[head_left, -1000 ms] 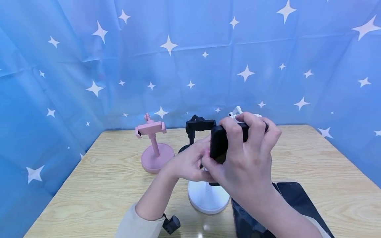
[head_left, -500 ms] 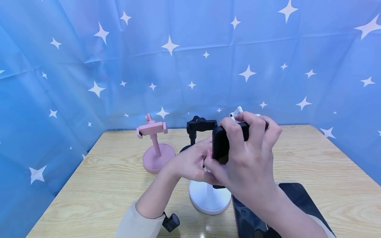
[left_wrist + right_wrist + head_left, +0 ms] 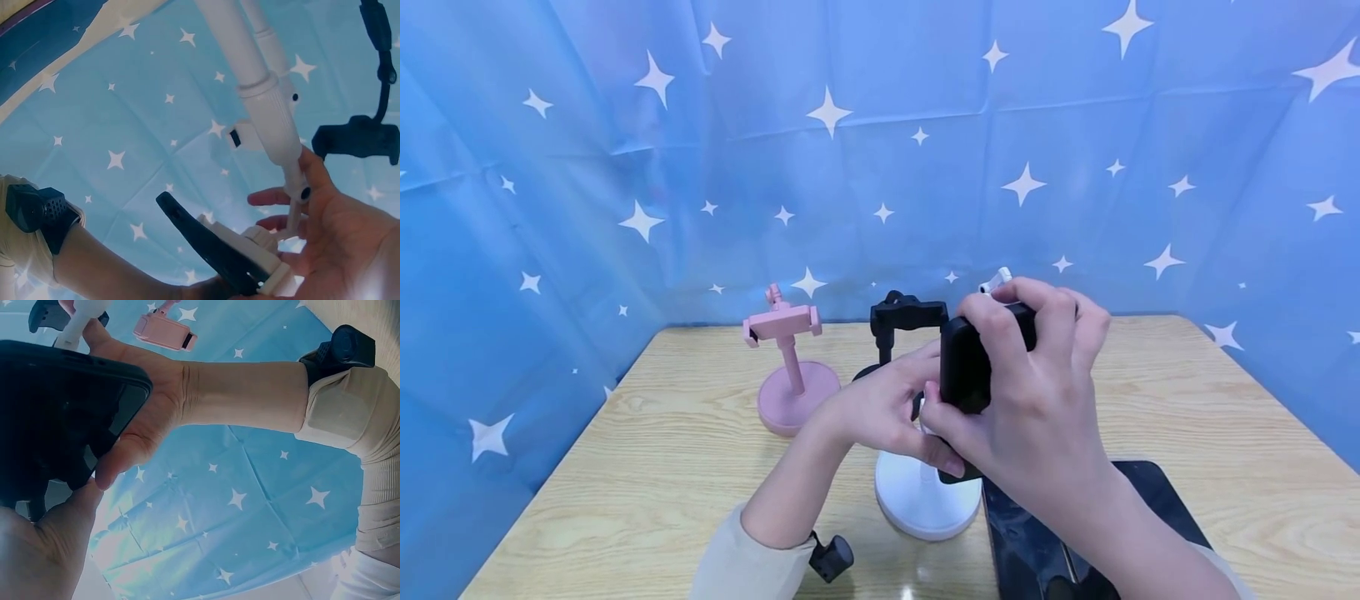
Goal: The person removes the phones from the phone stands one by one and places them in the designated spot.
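A black smartphone (image 3: 964, 367) is at the head of a white phone stand (image 3: 928, 500), screen side toward me. My right hand (image 3: 1037, 392) grips it from above, fingers over the top edge and thumb at the left edge. My left hand (image 3: 887, 408) holds the stand's head from behind, its thumb by the phone's lower edge. In the left wrist view the left hand (image 3: 344, 231) curls around the jointed neck below the white clamp (image 3: 250, 244). The right wrist view has the phone (image 3: 56, 412) hiding most of the clamp.
A pink phone stand (image 3: 797, 400) and a black phone stand (image 3: 910, 315) stand behind at the left and middle. Another white stand (image 3: 997, 280) is mostly hidden by the right hand. Dark flat devices (image 3: 1157, 492) lie under the right forearm. A starry blue curtain (image 3: 880, 167) backs the table.
The phone and the right hand have shifted slightly right, and the phone's lower end sits a little lower. The left thumb now shows across its lower edge.
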Demonstrator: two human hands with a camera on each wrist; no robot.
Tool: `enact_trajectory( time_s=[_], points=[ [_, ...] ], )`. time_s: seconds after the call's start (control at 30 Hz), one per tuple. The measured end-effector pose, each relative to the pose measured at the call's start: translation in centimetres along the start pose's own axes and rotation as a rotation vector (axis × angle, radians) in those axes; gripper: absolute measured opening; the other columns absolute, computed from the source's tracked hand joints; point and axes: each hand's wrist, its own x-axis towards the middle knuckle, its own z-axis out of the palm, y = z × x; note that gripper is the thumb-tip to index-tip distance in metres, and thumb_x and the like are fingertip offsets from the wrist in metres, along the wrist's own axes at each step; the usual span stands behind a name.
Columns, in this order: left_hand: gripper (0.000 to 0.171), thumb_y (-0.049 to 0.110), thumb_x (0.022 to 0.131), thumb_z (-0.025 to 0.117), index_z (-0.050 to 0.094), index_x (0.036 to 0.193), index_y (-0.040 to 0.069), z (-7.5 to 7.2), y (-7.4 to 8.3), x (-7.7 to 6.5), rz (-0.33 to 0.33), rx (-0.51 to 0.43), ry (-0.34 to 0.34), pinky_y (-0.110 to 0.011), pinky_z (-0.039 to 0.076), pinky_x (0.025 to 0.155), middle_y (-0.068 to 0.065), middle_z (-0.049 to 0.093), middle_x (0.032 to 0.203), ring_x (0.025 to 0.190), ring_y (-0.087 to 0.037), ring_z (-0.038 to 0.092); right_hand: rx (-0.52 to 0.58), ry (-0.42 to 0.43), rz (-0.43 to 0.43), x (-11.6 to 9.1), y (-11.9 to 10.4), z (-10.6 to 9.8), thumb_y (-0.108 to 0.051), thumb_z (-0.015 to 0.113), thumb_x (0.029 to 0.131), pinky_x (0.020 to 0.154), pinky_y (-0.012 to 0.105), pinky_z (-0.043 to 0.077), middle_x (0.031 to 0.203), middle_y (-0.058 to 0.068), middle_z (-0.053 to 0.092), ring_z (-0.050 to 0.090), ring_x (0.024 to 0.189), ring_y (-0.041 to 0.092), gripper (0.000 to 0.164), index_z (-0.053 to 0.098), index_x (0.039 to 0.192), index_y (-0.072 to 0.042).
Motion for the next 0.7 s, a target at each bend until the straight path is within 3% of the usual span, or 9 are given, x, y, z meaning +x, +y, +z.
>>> enact_trajectory(
  time_s=[0.2,0.43,0.6,0.7],
  points=[
    [0.076,0.007,0.06,0.084,0.046,0.126,0.002,-0.1,0.0,0.1,-0.032,-0.051,-0.021,-0.03,0.03,0.104,-0.008,0.039,0.132,0.122,-0.012,0.033,0.092,-0.006,-0.026,0.6,-0.6,-1.3,-0.056,0.084,0.038,0.093,0.06,0.016,0.13,0.009,0.039,0.031,0.12,0.034,0.089,0.059,0.116,-0.022],
    [0.077,0.004,0.058,0.084,0.045,0.126,0.002,-0.3,-0.2,0.0,-0.049,-0.105,-0.057,-0.03,0.033,0.102,-0.008,0.038,0.127,0.12,-0.012,0.033,0.233,-0.006,-0.071,1.0,-2.3,-2.8,-0.046,0.087,0.037,0.088,0.061,0.017,0.126,0.013,0.043,0.04,0.113,0.033,0.087,0.06,0.115,-0.016],
    [0.086,0.001,0.055,0.085,0.041,0.129,-0.001,-0.4,-0.3,-0.1,-0.049,-0.114,-0.053,-0.03,0.032,0.103,-0.011,0.04,0.127,0.12,-0.011,0.035,0.282,0.01,-0.08,0.5,-2.0,-2.5,-0.045,0.088,0.034,0.087,0.061,0.018,0.125,0.016,0.043,0.039,0.114,0.036,0.091,0.059,0.114,-0.013],
    [0.087,0.002,0.052,0.086,0.043,0.128,-0.001,-0.4,-0.4,-0.1,-0.042,-0.091,-0.04,-0.03,0.034,0.102,-0.011,0.043,0.121,0.116,-0.012,0.038,0.33,0.026,-0.084,-0.8,-0.4,-1.3,-0.045,0.089,0.029,0.089,0.06,0.019,0.125,0.019,0.043,0.037,0.116,0.04,0.096,0.059,0.113,-0.011]
  ],
)
